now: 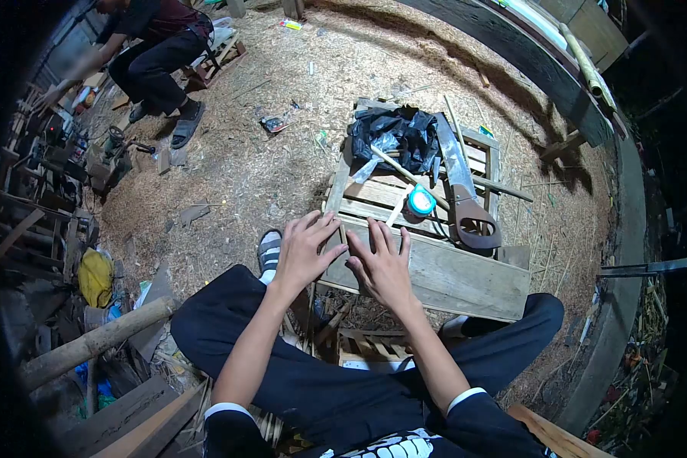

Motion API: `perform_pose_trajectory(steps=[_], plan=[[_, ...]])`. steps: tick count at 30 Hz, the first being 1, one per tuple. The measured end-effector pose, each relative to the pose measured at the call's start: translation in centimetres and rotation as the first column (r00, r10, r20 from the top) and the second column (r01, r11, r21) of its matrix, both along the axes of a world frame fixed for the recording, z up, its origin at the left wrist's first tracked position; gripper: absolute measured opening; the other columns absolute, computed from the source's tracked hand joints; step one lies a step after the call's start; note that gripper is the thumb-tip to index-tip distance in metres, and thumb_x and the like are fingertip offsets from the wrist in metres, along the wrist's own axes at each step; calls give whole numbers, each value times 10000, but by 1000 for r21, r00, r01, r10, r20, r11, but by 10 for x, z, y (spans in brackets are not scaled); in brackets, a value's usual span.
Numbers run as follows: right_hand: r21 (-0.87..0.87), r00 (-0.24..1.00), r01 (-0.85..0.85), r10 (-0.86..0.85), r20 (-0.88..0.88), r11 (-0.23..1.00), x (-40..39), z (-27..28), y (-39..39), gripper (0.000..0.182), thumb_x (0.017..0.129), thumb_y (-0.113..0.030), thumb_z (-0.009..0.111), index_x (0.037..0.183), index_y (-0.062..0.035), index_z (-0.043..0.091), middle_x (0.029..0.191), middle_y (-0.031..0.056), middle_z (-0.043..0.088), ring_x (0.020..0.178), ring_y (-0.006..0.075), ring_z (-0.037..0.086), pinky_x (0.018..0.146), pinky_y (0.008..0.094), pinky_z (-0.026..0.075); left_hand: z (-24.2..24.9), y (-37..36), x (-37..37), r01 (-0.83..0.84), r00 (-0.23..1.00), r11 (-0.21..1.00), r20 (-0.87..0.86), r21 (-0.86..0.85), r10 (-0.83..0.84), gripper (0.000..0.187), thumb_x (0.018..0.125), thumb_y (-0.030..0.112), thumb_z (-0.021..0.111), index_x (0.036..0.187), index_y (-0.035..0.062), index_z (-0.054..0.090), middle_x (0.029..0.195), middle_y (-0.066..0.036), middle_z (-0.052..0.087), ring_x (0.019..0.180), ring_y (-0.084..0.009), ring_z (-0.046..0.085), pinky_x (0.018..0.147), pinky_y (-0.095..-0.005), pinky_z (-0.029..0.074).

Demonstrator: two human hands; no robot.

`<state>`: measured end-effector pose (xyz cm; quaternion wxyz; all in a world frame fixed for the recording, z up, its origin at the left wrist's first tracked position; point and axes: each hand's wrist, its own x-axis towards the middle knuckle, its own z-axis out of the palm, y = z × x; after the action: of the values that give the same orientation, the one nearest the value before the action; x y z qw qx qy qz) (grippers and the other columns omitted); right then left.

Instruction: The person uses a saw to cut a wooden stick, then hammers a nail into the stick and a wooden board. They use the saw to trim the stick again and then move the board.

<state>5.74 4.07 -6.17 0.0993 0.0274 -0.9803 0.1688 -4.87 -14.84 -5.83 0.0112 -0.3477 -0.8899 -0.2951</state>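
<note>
My left hand [305, 250] lies at the left end of a grey wooden board [466, 276], fingers stretched forward and thumb apart. My right hand [384, 269] rests on the same board just beside it, fingers spread. A short thin wooden strip [343, 235] stands out between the two hands, close to the left fingertips and thumb. Beyond the board, a slatted wooden crate [374, 192] carries a handsaw [466, 187] with a brown handle, a turquoise tape measure [420, 201] and a crumpled black plastic bag [404, 133]. Thin sticks [412, 179] lie across the slats.
Wood shavings [282, 137] cover the ground. A seated person [156, 65] works at the upper left near scrap wood and tools. A bamboo pole [99, 343] juts in at the left beside a yellow bag [96, 278]. A heavy beam [511, 57] runs along the upper right.
</note>
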Motion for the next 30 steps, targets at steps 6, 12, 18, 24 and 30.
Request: perform_pose_trajectory(steps=[6,12,18,24,30], plan=[[20,1000,3,-3,-13,1000,0,2,-1,520,1035,-417,609,1525,-254,543,1600,208,439,1485,353,401,1210,674,183,1,0,1,-10,1000,1000,-1,21,10,494,900,380,807,1326,137,747,1459,-65,670,1391,-303,558,1168,-476,380],[29,1000,2,-1,-24,1000,0,1,-1,515,1037,-417,606,1523,-258,543,1597,207,443,1480,357,407,1212,674,187,1,1,2,-26,1000,1000,5,16,26,487,895,381,814,1306,127,758,1439,-67,684,1387,-301,564,1164,-478,385],[33,1000,11,-11,-11,999,0,2,-2,518,1037,-417,606,1529,-267,537,1595,207,448,1484,356,405,1216,680,176,-1,2,1,-19,1000,999,5,35,19,491,887,377,821,1304,125,760,1437,-73,685,1386,-304,566,1160,-476,389],[24,1000,11,-11,-23,1000,-1,1,-2,522,1036,-418,607,1532,-271,534,1592,207,451,1485,358,401,1216,685,173,0,2,1,-18,1000,999,0,36,18,494,884,370,825,1307,124,759,1433,-82,687,1375,-308,573,1160,-477,391],[41,1000,8,-8,-21,999,-1,1,-1,534,1030,-410,615,1535,-262,530,1589,209,448,1479,358,406,1214,686,180,1,3,2,-22,1000,999,9,30,22,496,886,367,823,1311,120,757,1435,-81,686,1379,-310,568,1167,-480,387]])
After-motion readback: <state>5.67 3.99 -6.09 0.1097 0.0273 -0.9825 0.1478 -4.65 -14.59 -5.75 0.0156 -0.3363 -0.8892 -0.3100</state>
